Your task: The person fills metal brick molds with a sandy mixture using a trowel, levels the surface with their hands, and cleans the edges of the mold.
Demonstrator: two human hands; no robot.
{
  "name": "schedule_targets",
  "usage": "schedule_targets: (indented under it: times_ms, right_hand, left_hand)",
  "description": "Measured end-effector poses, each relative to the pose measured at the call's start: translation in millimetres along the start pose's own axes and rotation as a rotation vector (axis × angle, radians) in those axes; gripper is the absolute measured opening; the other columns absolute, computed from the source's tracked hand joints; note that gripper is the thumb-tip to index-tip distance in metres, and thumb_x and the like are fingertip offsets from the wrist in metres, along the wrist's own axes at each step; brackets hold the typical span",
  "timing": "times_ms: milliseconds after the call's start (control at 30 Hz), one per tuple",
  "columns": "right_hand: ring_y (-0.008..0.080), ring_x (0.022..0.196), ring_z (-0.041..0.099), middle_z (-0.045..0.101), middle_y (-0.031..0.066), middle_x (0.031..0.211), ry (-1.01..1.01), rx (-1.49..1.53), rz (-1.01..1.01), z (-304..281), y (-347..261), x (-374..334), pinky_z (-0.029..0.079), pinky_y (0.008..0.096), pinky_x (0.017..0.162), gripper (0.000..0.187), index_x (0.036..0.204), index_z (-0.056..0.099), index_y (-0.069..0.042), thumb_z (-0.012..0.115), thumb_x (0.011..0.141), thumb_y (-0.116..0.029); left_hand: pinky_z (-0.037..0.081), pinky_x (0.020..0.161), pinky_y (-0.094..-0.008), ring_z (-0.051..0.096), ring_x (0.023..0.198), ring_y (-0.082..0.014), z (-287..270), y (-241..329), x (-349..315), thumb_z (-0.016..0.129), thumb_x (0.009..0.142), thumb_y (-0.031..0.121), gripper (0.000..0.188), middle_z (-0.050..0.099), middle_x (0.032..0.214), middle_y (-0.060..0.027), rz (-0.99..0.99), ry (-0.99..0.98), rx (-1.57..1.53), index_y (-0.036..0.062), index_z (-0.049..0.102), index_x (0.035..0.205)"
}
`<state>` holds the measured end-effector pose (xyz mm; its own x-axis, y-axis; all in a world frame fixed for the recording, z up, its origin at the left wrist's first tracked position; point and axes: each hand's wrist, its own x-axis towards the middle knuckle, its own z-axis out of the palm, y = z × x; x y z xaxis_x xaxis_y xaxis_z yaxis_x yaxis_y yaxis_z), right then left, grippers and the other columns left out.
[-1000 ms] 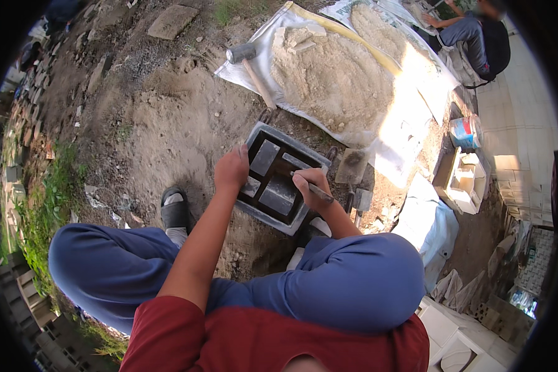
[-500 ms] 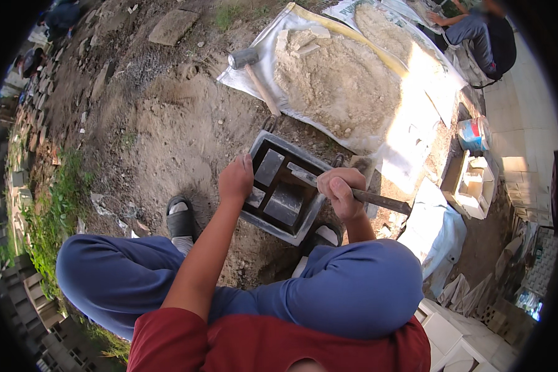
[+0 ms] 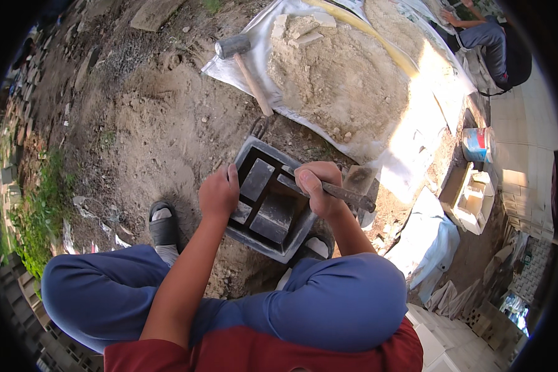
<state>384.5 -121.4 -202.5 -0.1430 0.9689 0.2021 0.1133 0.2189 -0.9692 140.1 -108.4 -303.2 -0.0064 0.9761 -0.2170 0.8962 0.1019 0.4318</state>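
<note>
R hand [image 3: 318,187] fingers wrap 1 bar [image 3: 351,197]; L hand [image 3: 219,193] fingers bent on gray frame [image 3: 260,248] (bucket [image 3: 477,145] w/ red-blue print).

No lettering can be read; the label [image 3: 475,141] on the bucket [image 3: 479,146] is too small to tell.

A short-sleeved, dark red cloth shirt [image 3: 248,350] was worn with loose, plain blue cloth trousers [image 3: 335,304], dark grey open-toed slide sandals [image 3: 163,232] and pale grey socks [image 3: 167,253]. The left hand [image 3: 219,193] and the right hand [image 3: 318,187] were both bare.
</note>
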Motion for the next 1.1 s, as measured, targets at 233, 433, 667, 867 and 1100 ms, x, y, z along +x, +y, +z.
schedule_targets:
  times_ms: [233, 433, 667, 867, 1100]
  right_hand:
    - [0.0301, 0.051, 0.040, 0.036, 0.0126, 0.060, 0.022, -0.076, 0.027, 12, 30, 10, 0.035, 0.0408, 0.052, 0.036, 0.068, 0.044, 0.000, 0.055, 0.099, -0.015]
    - [0.0173, 0.052, 0.042, 0.041, 0.0051, 0.057, 0.052, 0.010, 0.178, 22, 36, 15, 0.033, 0.0347, 0.052, 0.042, 0.064, 0.046, 0.000, 0.053, 0.100, -0.021]
    - [0.0125, 0.053, 0.039, 0.043, 0.0027, 0.057, -0.008, 0.028, -0.006, 21, 60, 20, 0.030, 0.0323, 0.052, 0.044, 0.065, 0.046, 0.001, 0.052, 0.102, -0.021]
    - [0.0133, 0.052, 0.040, 0.044, 0.0048, 0.057, 0.016, 0.054, 0.136, 37, 35, 34, 0.031, 0.0324, 0.051, 0.039, 0.066, 0.050, 0.002, 0.053, 0.099, -0.018]
    - [0.0136, 0.049, 0.039, 0.044, 0.0051, 0.056, -0.016, 0.029, 0.015, 47, 49, 44, 0.029, 0.0330, 0.048, 0.038, 0.065, 0.050, 0.003, 0.052, 0.098, -0.016]
  left_hand:
    - [0.050, 0.074, -0.0589, 0.066, 0.084, -0.0494, -6, 10, -1, 0.040, 0.110, 0.039, 0.047, 0.069, 0.085, -0.0266, -0.028, -0.039, -0.043, 0.0048, 0.067, 0.093]
    - [0.050, 0.075, -0.0593, 0.066, 0.084, -0.0497, -8, 8, 2, 0.041, 0.109, 0.040, 0.047, 0.068, 0.085, -0.0267, -0.029, -0.018, -0.055, 0.0048, 0.068, 0.092]
    - [0.050, 0.073, -0.0596, 0.066, 0.081, -0.0494, -7, 10, -2, 0.041, 0.109, 0.042, 0.047, 0.068, 0.083, -0.0268, -0.002, -0.019, -0.071, 0.0046, 0.065, 0.091]
    - [0.050, 0.074, -0.0598, 0.066, 0.082, -0.0496, -13, 8, -2, 0.040, 0.109, 0.041, 0.046, 0.068, 0.083, -0.0268, -0.028, -0.026, -0.084, 0.0053, 0.065, 0.094]
    - [0.050, 0.073, -0.0595, 0.066, 0.080, -0.0484, -14, 6, -3, 0.040, 0.109, 0.040, 0.046, 0.068, 0.082, -0.0251, -0.035, -0.063, -0.086, 0.0049, 0.063, 0.091]
